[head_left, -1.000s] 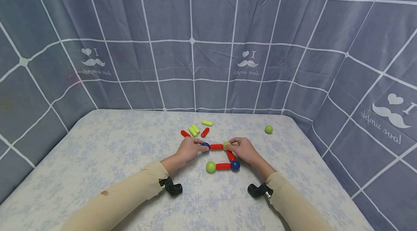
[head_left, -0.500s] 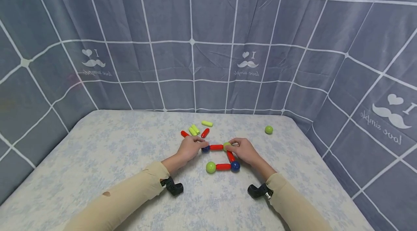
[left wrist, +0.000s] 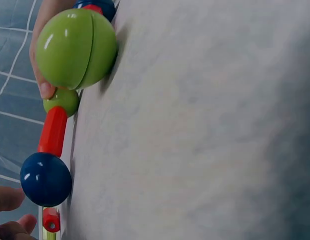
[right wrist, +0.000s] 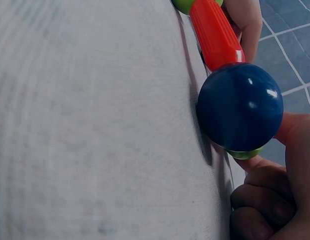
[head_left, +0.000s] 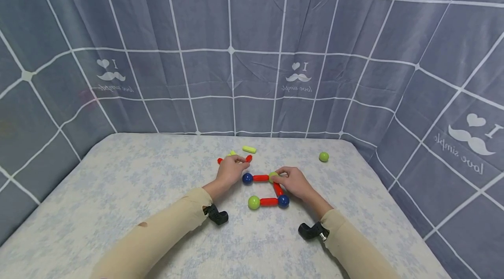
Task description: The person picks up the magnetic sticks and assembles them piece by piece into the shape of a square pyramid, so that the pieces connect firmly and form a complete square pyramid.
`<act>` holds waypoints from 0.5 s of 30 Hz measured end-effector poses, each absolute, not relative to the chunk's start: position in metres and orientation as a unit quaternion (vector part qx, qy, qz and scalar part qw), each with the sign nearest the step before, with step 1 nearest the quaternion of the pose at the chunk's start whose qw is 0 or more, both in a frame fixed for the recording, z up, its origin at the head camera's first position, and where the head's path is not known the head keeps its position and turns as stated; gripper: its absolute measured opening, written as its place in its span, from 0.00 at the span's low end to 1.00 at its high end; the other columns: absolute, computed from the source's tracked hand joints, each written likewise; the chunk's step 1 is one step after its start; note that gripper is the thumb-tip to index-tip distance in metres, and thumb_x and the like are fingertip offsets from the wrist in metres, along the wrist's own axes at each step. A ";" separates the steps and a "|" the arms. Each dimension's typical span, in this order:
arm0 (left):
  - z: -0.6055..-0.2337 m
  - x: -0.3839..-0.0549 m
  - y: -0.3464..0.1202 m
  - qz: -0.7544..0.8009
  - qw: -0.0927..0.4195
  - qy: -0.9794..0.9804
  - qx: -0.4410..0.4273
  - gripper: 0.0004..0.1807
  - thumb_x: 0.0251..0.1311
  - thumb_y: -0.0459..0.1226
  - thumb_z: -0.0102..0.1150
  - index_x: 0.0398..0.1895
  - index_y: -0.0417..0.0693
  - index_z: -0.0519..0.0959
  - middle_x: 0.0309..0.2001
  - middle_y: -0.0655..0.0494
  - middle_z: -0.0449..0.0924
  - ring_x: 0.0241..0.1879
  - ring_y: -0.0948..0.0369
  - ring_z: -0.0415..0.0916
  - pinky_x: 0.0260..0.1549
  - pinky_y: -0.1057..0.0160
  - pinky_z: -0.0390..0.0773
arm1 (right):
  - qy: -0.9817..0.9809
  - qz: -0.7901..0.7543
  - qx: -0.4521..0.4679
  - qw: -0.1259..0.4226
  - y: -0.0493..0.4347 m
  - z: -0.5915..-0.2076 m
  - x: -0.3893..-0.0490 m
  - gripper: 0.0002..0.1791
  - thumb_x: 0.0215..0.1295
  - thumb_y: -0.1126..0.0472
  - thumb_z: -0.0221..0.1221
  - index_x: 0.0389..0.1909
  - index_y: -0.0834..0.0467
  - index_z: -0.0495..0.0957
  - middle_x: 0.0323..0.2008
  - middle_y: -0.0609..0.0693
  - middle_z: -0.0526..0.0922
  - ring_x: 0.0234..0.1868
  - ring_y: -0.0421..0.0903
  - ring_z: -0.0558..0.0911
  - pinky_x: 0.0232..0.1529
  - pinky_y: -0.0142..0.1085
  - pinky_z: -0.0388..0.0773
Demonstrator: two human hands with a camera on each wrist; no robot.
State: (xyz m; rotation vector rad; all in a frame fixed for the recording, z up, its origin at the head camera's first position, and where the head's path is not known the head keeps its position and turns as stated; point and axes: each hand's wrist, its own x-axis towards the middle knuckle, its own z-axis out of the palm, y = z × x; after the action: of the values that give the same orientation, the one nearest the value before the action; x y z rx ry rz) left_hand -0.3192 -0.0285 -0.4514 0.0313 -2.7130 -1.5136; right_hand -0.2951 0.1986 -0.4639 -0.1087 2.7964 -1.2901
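Note:
On the table, balls and red connecting rods form an open-sided shape. My right hand (head_left: 293, 180) pinches the green ball (head_left: 272, 176) at its far right corner. From there a red rod (head_left: 260, 178) runs left to a blue ball (head_left: 247, 178); a slanted red rod (head_left: 278, 189) leads to the near blue ball (head_left: 283, 201). Another red rod (head_left: 269, 202) joins that to a green ball (head_left: 253, 202). Beyond the far blue ball, my left hand (head_left: 231, 169) hovers by a loose red rod (head_left: 249, 158), thumb and fingers apart in the left wrist view.
A yellow-green rod (head_left: 249, 149) lies farther back. Partly behind the left hand are another red rod (head_left: 220, 161) and yellow-green rods (head_left: 232, 153). A lone green ball (head_left: 323, 157) sits at the back right. Grey checked curtains (head_left: 256, 73) hang behind the table (head_left: 157, 191).
My left hand has let go of the far blue ball and moved away from me to the loose rods. The right hand stays on the green ball.

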 end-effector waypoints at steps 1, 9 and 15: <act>-0.451 -0.321 -0.028 -0.489 0.018 -0.872 0.014 0.14 0.64 0.42 0.66 0.47 0.45 0.86 0.47 0.50 0.84 0.36 0.58 0.76 0.31 0.66 0.72 | 0.907 -0.419 -0.035 0.031 0.199 -0.464 -0.295 0.21 0.62 0.47 0.67 0.48 0.57 0.85 0.17 0.44 0.70 0.20 0.42 0.66 0.24 0.34 0.64; -0.447 -0.340 -0.025 -0.492 0.027 -0.869 0.033 0.13 0.63 0.42 0.66 0.45 0.44 0.86 0.29 0.53 0.84 0.26 0.59 0.73 0.23 0.66 0.67 | 0.907 -0.418 -0.031 0.030 0.198 -0.466 -0.296 0.20 0.62 0.47 0.67 0.48 0.57 0.85 0.14 0.43 0.65 0.17 0.41 0.65 0.21 0.33 0.62; -0.447 -0.345 -0.023 -0.464 0.015 -0.884 0.056 0.13 0.62 0.42 0.67 0.43 0.43 0.87 0.33 0.52 0.86 0.30 0.58 0.77 0.27 0.66 0.72 | 0.908 -0.416 -0.034 0.028 0.198 -0.465 -0.296 0.20 0.62 0.47 0.67 0.48 0.57 0.85 0.16 0.43 0.67 0.19 0.41 0.65 0.23 0.34 0.63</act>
State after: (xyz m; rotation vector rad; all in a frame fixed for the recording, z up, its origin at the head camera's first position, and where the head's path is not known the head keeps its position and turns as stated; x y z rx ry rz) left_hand -0.3450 -0.0234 -0.4471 0.1737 -2.7520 -1.4437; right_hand -0.2960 0.1978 -0.4653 -0.1048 2.8046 -1.2843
